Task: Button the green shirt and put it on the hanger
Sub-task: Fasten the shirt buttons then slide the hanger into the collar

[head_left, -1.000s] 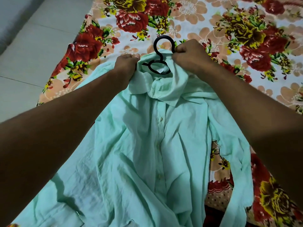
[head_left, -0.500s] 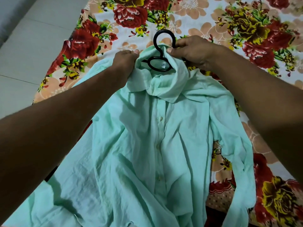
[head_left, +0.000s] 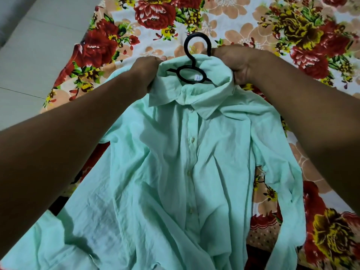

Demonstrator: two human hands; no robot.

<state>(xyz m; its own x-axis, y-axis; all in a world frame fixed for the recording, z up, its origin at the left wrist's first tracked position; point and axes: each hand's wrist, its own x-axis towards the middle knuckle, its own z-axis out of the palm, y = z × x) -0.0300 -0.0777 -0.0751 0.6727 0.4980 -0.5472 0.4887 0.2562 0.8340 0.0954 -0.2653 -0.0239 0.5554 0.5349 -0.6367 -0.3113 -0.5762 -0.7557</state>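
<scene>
Two hands at the collar, top centre of frame. Left hand (head_left: 145,70) gripped the collar's left side, fabric bunched in curled fingers. Right hand (head_left: 234,64) had closed round the collar's right side; half a sec earlier it only pinched the fabric near the hook w/ thumb and fingertips. Grip thus: both holding cloth, neither wide.

Green shirt (head_left: 175,172) lay front-up on the floral bedsheet (head_left: 253,22), placket buttoned as far as visible; lower hem cut off by frame bottom, so last buttons not confirmed. Black hanger (head_left: 191,73) sat inside the neck, ring and hook poking out above the collar, arms hidden under shoulders. Hook sat a bit higher and clearer of the collar than 1 s ago.

Reading: hanger seated, collar being squared over it; task nearly done, prob. only a lift left.

Room: open sheet above the hook and to upper right. Sheet's edge ran down the left side, bare floor (head_left: 35,55) beyond it. Right sleeve trailed loose toward lower right; could drag or snag on a lift.
</scene>
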